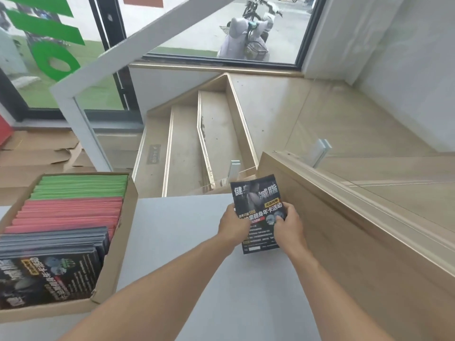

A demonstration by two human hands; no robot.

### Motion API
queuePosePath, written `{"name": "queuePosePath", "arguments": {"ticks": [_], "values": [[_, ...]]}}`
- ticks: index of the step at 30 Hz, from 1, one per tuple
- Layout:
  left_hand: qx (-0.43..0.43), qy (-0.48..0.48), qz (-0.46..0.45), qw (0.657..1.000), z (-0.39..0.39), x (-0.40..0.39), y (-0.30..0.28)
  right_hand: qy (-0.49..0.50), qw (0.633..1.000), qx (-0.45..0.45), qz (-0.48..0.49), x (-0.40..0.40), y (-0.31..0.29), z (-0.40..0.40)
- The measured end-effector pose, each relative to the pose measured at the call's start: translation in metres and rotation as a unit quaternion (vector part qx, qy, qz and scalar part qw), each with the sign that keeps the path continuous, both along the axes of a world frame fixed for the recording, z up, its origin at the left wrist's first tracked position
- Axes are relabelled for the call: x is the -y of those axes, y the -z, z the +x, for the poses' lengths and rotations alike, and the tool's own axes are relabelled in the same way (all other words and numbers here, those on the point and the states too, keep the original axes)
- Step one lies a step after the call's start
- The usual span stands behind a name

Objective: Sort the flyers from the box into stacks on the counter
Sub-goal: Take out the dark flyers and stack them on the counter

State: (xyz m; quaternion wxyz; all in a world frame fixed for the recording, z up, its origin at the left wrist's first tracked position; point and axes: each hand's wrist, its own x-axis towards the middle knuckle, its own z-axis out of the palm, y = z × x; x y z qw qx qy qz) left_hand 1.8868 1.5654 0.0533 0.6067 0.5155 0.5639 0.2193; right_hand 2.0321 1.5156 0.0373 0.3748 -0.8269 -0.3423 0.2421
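Note:
A black flyer [258,205] with white print is held over the far right part of the grey counter [187,242]. My left hand [232,225] grips its left edge and my right hand [289,223] grips its right edge, thumb on the printed face. Whether one sheet or a thin bundle is held I cannot tell. At the left, an open cardboard box [115,262] holds rows of flyers: green ones [81,187] at the far end, red ones [69,214] in the middle, and black ones [49,267] nearest me.
A wooden ledge [344,217] with a glass panel borders the counter on the right. Beyond the counter's far edge, wooden stairs [187,148] drop down toward a window. Flattened cardboard [37,153] lies behind the box on the left.

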Motion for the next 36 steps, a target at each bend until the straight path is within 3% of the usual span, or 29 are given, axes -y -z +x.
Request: {"name": "queuePosePath", "arguments": {"ticks": [4,8,13,21,31,36], "values": [[-0.012,0.039,-0.01,0.999,0.017,-0.019,0.006,0.003,0.997,0.069,-0.04,-0.015,0.009,0.019],[-0.056,0.078,-0.023,0.995,0.019,-0.023,0.017,-0.032,0.983,0.109,-0.141,-0.016,0.024,0.023],[-0.016,0.07,-0.089,0.993,0.021,-0.015,0.026,-0.06,0.975,0.075,-0.201,-0.019,0.039,0.023],[-0.005,0.088,-0.136,0.987,0.031,-0.023,0.014,-0.133,0.957,0.097,-0.24,-0.032,0.028,0.028],[0.008,0.08,-0.117,0.99,0.025,-0.02,0.006,-0.143,0.954,0.132,-0.229,-0.029,0.018,0.022],[0.026,-0.035,0.027,0.999,-0.035,0.006,-0.006,-0.166,0.969,0.173,-0.065,-0.038,-0.002,-0.035]]}}
